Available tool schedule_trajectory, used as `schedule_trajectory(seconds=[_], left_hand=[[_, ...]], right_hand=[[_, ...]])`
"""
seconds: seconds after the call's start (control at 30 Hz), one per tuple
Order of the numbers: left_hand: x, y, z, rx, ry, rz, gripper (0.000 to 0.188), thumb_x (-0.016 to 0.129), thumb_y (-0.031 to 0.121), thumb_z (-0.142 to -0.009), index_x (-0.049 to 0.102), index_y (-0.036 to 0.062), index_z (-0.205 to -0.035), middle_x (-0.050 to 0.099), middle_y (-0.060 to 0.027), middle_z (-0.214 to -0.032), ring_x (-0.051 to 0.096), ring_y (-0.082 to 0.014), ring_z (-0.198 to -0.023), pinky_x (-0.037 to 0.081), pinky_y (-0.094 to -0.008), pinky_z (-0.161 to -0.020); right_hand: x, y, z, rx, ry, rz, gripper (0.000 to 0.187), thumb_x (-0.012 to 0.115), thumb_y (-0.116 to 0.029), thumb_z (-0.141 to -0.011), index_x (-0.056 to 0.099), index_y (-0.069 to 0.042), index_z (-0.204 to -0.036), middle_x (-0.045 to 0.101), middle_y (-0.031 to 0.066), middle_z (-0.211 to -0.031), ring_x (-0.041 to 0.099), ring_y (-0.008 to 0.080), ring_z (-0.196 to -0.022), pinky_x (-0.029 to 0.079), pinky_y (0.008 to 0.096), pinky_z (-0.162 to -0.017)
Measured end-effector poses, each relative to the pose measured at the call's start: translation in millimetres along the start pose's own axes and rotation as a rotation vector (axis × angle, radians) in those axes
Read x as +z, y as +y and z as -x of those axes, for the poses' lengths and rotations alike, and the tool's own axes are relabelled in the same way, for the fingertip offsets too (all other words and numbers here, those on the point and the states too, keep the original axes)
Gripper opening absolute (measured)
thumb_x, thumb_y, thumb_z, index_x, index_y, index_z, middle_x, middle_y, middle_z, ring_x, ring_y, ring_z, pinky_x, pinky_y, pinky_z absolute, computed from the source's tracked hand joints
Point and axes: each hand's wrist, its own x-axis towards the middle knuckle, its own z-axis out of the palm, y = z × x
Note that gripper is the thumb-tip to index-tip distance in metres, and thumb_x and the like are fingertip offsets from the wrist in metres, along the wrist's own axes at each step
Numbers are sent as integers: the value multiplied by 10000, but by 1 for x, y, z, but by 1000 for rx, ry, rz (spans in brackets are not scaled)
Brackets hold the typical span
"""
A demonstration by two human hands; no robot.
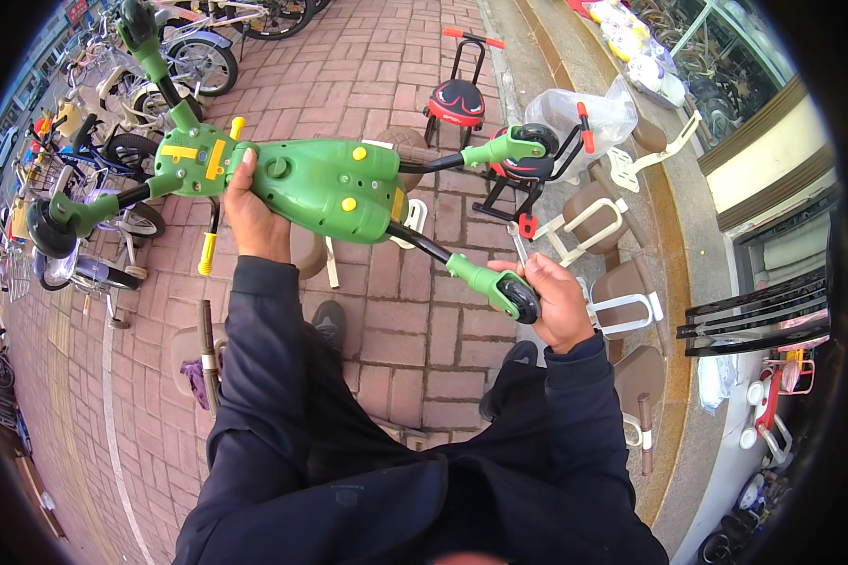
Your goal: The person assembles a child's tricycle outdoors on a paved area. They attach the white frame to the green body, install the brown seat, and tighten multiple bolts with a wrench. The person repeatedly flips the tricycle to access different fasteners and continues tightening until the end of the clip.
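A green four-wheeled children's ride-on toy (322, 179) is held up in front of me, its underside with yellow plugs facing me. My left hand (257, 218) grips its body near the middle, fingers hidden beneath, thumb on top. Black tubes lead out to green wheel forks. My right hand (558, 306) is closed on a silver wrench (518, 245), whose jaw end sticks up past the thumb. That hand rests against the near right fork and its black wheel (517, 299). Yellow grips (208, 254) show on either side of the toy's left part.
Parked bicycles (203, 64) crowd the left. To the right, brown child seats with white frames (622, 299) line a stone step (664, 226). Two black-and-red seats (456, 102) stand ahead, beside clear plastic wrap (589, 108). Brick paving (386, 273) lies under my feet.
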Motion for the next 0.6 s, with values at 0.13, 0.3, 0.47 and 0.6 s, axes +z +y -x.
schedule_trajectory(seconds=[0.13,0.3,0.47,0.6], left_hand=[[11,6,9,39,18,-79,299,657,137,-985,628,10,-1253,689,-92,-1127,679,-217,-1022,562,-387,-940],[31,18,25,178,-356,-2,666,611,386,-1011,398,47,-1542,536,-202,-1449,547,-305,-1326,454,-493,-1127],[34,8,16,103,-423,75,802,645,516,-910,434,16,-1501,509,-305,-1466,487,-436,-1386,435,-582,-1137],[14,8,9,-6,-352,61,727,642,450,-889,493,-7,-1435,569,-318,-1386,562,-449,-1296,469,-567,-1105]], right_hand=[[6,6,-4,-82,100,-207,264,435,-225,-1107,532,20,-1124,622,312,-1307,715,376,-1036,644,518,-816],[13,-3,-4,-150,92,-422,234,485,-235,-1077,583,-29,-1027,612,367,-1296,705,424,-1066,648,568,-799],[18,2,-7,-67,-56,-282,253,492,-259,-1086,588,-36,-1016,657,348,-1230,732,387,-1017,654,521,-801],[12,3,-15,47,-27,-136,238,503,-257,-1102,568,-34,-1049,710,260,-1170,752,255,-960,640,365,-754]])
